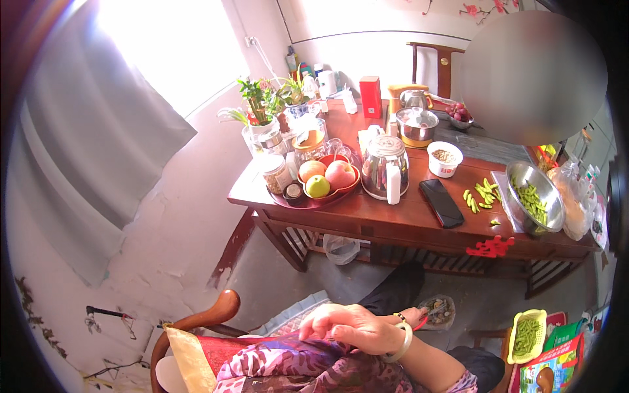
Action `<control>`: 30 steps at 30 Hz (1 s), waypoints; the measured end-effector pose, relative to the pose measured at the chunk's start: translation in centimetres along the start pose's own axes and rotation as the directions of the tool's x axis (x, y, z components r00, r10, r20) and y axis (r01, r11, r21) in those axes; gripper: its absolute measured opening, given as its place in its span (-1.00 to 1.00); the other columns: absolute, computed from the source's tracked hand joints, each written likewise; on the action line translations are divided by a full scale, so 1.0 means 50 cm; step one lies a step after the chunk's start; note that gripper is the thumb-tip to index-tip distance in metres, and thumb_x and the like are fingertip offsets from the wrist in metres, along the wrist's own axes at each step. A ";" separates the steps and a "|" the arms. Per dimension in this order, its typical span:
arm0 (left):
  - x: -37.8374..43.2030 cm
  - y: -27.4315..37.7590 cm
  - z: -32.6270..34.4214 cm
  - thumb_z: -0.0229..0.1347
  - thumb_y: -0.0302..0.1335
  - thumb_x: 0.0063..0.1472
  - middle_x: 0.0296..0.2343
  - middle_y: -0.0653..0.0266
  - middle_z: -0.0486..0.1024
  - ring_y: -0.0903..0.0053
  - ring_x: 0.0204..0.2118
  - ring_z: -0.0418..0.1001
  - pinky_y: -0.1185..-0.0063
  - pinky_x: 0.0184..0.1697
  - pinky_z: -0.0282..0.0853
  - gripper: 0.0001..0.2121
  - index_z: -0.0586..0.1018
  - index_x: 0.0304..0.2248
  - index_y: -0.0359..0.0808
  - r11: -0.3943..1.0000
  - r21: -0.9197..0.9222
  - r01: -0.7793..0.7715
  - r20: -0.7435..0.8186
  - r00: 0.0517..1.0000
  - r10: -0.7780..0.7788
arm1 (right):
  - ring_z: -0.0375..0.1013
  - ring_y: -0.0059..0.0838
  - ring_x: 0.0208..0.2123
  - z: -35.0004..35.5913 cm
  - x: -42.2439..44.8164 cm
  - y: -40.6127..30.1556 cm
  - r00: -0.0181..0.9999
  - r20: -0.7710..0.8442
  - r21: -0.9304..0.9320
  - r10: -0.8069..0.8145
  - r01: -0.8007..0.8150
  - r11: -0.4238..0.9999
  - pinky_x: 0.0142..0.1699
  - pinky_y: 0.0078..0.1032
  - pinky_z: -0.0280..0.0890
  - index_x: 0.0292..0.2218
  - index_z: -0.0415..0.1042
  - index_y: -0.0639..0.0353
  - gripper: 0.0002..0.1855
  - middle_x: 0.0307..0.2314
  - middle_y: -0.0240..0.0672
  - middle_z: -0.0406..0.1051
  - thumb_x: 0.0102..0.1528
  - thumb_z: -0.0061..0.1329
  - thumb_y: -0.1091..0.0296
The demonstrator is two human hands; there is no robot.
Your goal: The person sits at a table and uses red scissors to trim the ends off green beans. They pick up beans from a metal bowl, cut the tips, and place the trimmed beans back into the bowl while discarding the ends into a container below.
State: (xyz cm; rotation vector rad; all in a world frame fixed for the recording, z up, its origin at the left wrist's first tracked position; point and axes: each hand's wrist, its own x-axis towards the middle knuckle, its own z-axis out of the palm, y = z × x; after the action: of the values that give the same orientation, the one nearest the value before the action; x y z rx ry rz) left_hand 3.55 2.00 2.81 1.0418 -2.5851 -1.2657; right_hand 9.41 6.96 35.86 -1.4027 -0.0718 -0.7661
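My right hand (pixel 361 328), wearing a pale bangle, is held across the front of my patterned clothing. Its fingers are loosely bent and apart, with nothing visible in them. Behind it my left hand (pixel 409 315), in a beaded bracelet, reaches low between my dark-trousered knees. It grips a slim red-handled tool (pixel 421 324), likely scissors, beside a clear plastic bowl (pixel 444 322) of scraps on the floor. My right hand covers part of the left forearm. At the right, a yellow plastic basket (pixel 516 346) holds green bean pods (pixel 527 336).
A dark red wooden table (pixel 344 218) stands ahead. It carries a steel bowl (pixel 555 216) of pods, loose pods (pixel 486 194), a phone (pixel 441 204), an electric kettle (pixel 383 169), fruit and jars. A wooden chair arm (pixel 223 307) curves at the left. A blurred area hides the upper right.
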 end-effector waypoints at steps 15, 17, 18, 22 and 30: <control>-0.021 -0.025 0.003 -0.18 -0.35 0.11 -0.53 -0.06 0.43 0.11 -0.45 0.42 0.33 -0.40 0.30 -0.72 0.29 -0.17 -0.24 0.996 0.083 0.043 0.056 0.997 -0.048 | 0.30 -0.37 -0.27 0.087 0.036 -0.033 0.997 0.002 -0.160 0.072 -0.070 0.985 -0.14 -0.52 0.16 -0.24 0.26 0.30 -0.78 -0.37 -0.22 0.31 0.03 -0.16 0.44; -0.029 -0.028 0.006 -0.18 -0.36 0.10 -0.53 -0.07 0.43 0.11 -0.44 0.42 0.32 -0.39 0.30 -0.72 0.29 -0.18 -0.24 0.996 0.080 0.049 0.065 0.996 -0.054 | 0.30 -0.36 -0.25 0.087 0.041 -0.023 0.996 0.083 -0.277 -0.014 0.036 0.960 -0.12 -0.51 0.16 -0.25 0.29 0.31 -0.79 -0.37 -0.22 0.31 0.03 -0.16 0.46; -0.027 -0.021 0.002 -0.18 -0.36 0.11 -0.52 -0.07 0.43 0.11 -0.44 0.41 0.32 -0.38 0.30 -0.73 0.29 -0.19 -0.25 0.996 0.062 0.057 0.076 0.995 -0.062 | 0.30 -0.37 -0.24 0.085 0.037 -0.025 0.995 0.095 -0.299 -0.007 0.035 0.954 -0.12 -0.50 0.16 -0.27 0.30 0.31 -0.81 -0.36 -0.22 0.31 0.03 -0.16 0.48; -0.018 -0.045 0.002 -0.20 -0.36 0.12 -0.51 -0.07 0.43 0.10 -0.41 0.41 0.33 -0.36 0.29 -0.73 0.27 -0.17 -0.24 0.999 0.041 0.031 0.018 0.999 -0.032 | 0.28 -0.33 -0.28 0.107 0.023 -0.041 1.000 0.023 -0.252 0.022 -0.015 0.968 -0.13 -0.50 0.16 -0.31 0.30 0.32 -0.84 -0.39 -0.23 0.29 0.06 -0.19 0.44; -0.039 -0.055 0.002 -0.21 -0.38 0.11 -0.51 -0.07 0.44 0.12 -0.44 0.43 0.30 -0.40 0.30 -0.71 0.26 -0.15 -0.20 0.999 0.036 0.025 0.033 0.999 -0.026 | 0.31 -0.19 -0.35 0.117 0.080 -0.032 0.993 -0.073 -0.536 -0.088 0.035 0.843 -0.23 -0.46 0.21 -0.37 0.29 0.31 -0.86 -0.44 -0.16 0.31 0.00 -0.17 0.44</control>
State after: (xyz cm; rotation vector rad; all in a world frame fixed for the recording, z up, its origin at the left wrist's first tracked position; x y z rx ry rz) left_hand 6.50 2.10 1.17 1.0721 -2.6362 -1.2579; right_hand 13.89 10.52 40.34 -1.8984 0.1891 -0.9510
